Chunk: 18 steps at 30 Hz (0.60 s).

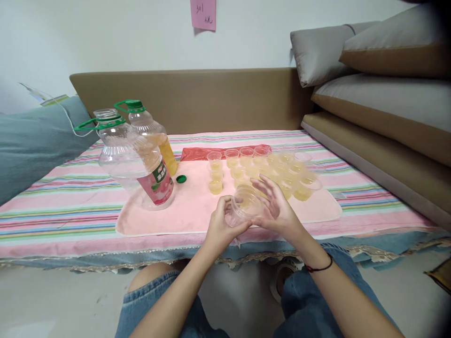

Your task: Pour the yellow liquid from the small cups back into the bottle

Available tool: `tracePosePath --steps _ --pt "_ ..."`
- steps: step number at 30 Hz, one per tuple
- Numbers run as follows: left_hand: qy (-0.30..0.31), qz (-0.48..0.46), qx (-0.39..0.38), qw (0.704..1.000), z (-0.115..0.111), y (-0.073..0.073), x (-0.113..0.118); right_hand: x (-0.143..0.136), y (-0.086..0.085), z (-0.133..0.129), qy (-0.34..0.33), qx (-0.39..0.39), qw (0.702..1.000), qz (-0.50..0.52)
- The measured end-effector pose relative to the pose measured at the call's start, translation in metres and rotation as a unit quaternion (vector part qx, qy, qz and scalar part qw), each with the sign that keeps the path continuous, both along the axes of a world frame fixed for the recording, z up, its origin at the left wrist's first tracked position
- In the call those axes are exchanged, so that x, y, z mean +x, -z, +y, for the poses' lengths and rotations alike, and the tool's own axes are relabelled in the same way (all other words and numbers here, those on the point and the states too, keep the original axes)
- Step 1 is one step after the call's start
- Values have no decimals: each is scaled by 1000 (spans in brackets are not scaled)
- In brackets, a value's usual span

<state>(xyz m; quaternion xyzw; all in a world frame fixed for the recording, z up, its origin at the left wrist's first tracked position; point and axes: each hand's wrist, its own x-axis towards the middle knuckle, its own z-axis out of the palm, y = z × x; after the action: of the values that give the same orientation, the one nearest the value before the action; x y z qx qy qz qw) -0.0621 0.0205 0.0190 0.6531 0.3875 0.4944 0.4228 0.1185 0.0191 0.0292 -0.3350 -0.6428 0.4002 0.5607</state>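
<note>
Plain white wall (246, 49) bears a pink paper note (203, 15); long brown padded backrest (197, 101) below; pale grey floor (66, 300).

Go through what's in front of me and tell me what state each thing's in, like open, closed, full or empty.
Front bottle: uncapped, looks empty
Back bottle: capped, partly full of yellow drink
Loose green cap: off, lying flat
Standing cups: uncovered, those clearly visible partly filled
Clear cup: held, uncovered, contents unclear
Left hand: gripping that cup
Right hand: at that cup, fingers spread
Cushions: stacked
</note>
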Motion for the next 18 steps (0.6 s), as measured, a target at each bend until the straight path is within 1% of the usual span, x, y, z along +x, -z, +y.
tracePosePath --steps 4,7,12,16,18 --pt "-28 61 14 998 -1 1 0 4 -3 -1 13 9 1000 -26" --pt "-39 93 27 995 -2 0 1 3 -3 -1 9 18 999 -30" --pt "-39 106 34 993 -3 -1 0 -2 -2 -2 -14 30 999 -26" --pt "-39 105 29 993 -4 -2 -1 -6 -3 -4 -19 13 999 -25" --pt "-41 105 28 993 -5 -2 -1 -3 -6 -4 -24 5 1000 -10"
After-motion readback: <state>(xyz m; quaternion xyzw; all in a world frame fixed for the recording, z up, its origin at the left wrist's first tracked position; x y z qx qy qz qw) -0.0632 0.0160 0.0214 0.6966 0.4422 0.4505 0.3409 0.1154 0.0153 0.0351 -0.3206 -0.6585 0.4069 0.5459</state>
